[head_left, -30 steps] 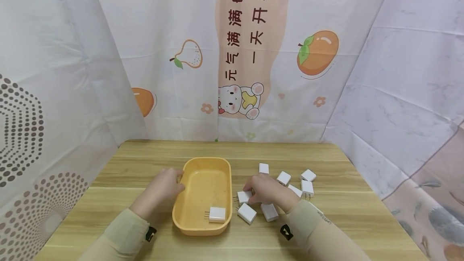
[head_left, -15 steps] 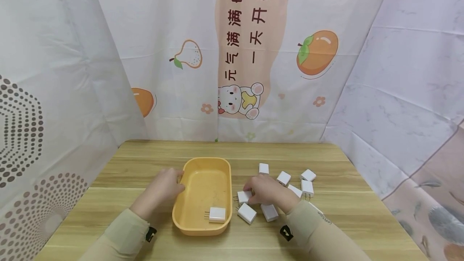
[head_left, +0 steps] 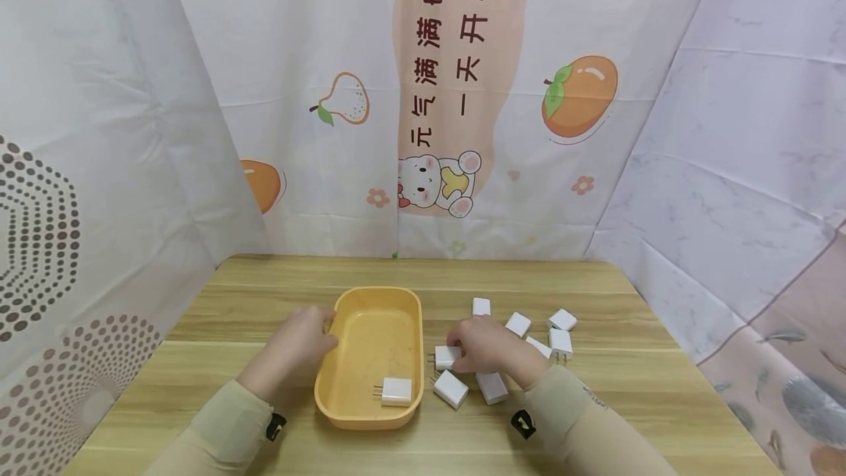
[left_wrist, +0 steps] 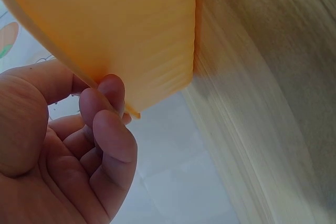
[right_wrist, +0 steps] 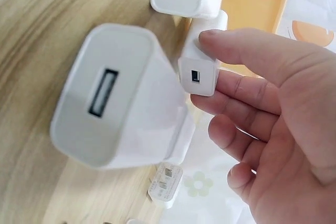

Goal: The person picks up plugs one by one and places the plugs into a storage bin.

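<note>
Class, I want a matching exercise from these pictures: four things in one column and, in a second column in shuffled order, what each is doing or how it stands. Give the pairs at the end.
1. Left hand
2. Right hand
3. Yellow-orange tray
4. Table

A. Pinches a white charger
B. Wood-grained, beneath the tray
C. Grips the tray
D. Has a single charger lying inside

Pairs: 1-C; 2-A; 3-D; 4-B

Head view: bright, even, diffuse light; soft shadows on table (head_left: 396, 454) around the tray (head_left: 370, 344). Left wrist: dimmer, table grain soft, darker at upper right. Right wrist: bright; curtain (right_wrist: 194, 208) washed out behind the nearest charger (right_wrist: 131, 103).
</note>
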`<action>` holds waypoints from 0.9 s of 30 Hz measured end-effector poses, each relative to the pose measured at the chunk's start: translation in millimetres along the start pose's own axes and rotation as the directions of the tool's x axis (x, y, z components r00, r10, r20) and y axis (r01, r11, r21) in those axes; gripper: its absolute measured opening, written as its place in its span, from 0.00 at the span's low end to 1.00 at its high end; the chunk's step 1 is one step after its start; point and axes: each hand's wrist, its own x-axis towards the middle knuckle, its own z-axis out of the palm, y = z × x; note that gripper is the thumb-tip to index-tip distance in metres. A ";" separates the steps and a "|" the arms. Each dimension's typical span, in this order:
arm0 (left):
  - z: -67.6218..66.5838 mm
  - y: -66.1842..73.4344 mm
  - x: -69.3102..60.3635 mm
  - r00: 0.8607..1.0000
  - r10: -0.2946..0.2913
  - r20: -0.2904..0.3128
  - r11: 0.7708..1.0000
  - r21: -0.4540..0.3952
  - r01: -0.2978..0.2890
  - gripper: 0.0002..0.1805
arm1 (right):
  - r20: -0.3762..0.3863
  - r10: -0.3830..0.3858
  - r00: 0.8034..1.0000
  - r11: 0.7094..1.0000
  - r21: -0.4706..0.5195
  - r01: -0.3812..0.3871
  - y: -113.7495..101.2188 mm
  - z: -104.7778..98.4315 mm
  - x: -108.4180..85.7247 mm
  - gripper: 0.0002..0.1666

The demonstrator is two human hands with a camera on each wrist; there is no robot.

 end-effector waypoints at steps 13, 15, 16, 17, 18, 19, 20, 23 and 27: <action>2.3 -2.7 -0.3 1.000 0.017 -0.005 1.000 -0.004 -0.017 0.28 | -0.052 0.048 0.997 0.995 0.091 -0.043 -2.7 -25.0 -9.1 0.09; 2.6 -2.8 -0.2 1.000 0.024 -0.008 1.000 0.000 -0.024 0.28 | -0.066 0.047 0.997 0.996 0.082 -0.042 -1.5 -29.5 -9.9 0.09; 2.5 -2.8 -0.3 1.000 0.025 -0.008 1.000 0.001 -0.025 0.28 | -0.072 0.048 0.996 0.996 0.080 -0.042 -0.9 -31.9 -10.5 0.09; 2.6 -2.9 -0.3 1.000 0.026 -0.009 1.000 0.001 -0.026 0.28 | -0.078 0.044 0.996 0.996 0.079 -0.038 -0.4 -34.5 -11.1 0.10; 2.6 -2.9 -0.3 1.000 0.026 -0.009 1.000 0.000 -0.026 0.28 | -0.081 0.047 0.996 0.996 0.079 -0.040 0.2 -36.6 -11.6 0.10; 2.5 -2.7 -0.4 1.000 0.026 -0.009 1.000 -0.001 -0.026 0.28 | -0.083 0.049 0.995 0.996 0.077 -0.043 0.9 -38.5 -12.3 0.11; 2.2 -2.4 -0.6 1.000 0.026 -0.009 1.000 -0.003 -0.026 0.28 | -0.088 0.045 0.995 0.996 0.076 -0.039 1.9 -40.3 -13.1 0.11; 1.5 -1.9 -0.5 1.000 0.024 -0.006 1.000 -0.004 -0.024 0.29 | -0.101 0.046 0.994 0.996 0.074 -0.039 4.2 -43.8 -15.9 0.13; 0.9 -1.5 -0.4 1.000 0.027 -0.006 1.000 0.000 -0.027 0.28 | -0.118 0.051 0.992 0.997 0.066 -0.043 6.5 -44.8 -18.4 0.13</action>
